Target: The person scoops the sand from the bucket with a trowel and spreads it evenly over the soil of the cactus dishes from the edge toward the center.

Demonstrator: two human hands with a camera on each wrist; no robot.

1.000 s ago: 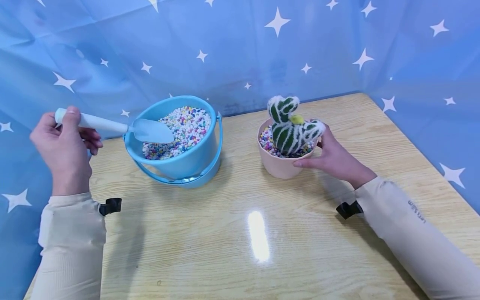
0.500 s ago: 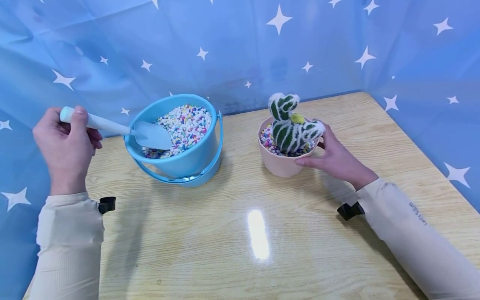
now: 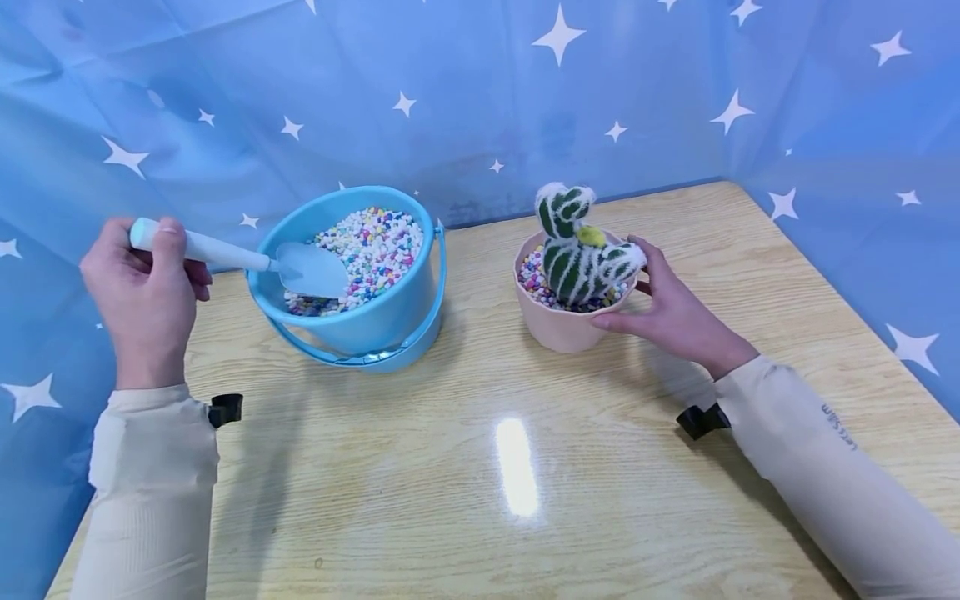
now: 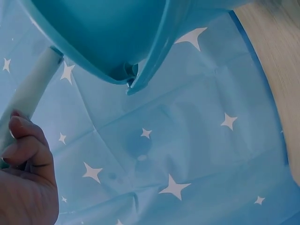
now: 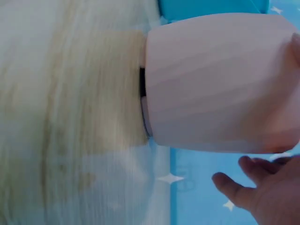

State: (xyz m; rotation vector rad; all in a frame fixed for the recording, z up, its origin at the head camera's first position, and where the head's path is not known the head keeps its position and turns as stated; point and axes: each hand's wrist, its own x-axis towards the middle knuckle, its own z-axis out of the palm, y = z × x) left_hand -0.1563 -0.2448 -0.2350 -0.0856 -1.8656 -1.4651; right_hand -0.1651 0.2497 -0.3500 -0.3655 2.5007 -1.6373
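My left hand [image 3: 146,283] pinches the pale handle of a light blue toy shovel [image 3: 311,270]. Its blade lies inside the blue bucket [image 3: 375,329], right at the multicoloured pebbles [image 3: 375,250]. In the left wrist view the handle [image 4: 33,84] runs up to the bucket's rim. To the right stands a pink flowerpot [image 3: 558,327], upright, with a fuzzy green-and-white toy cactus [image 3: 573,267] and similar pebbles. My right hand [image 3: 667,312] holds the pot at its right side, thumb at the front rim and fingers around the back. The right wrist view shows the pot's smooth wall [image 5: 220,84].
The wooden table [image 3: 405,483] carries both containers near its back edge. Behind hangs a blue cloth [image 3: 465,75] with white stars. The bucket's handle [image 3: 360,362] hangs down along its front. A bright light reflection [image 3: 516,467] shows on the tabletop.
The shovel's blade has tipped lower toward the pebbles, and the left hand has shifted a little to the right. The right hand keeps its hold on the flowerpot.
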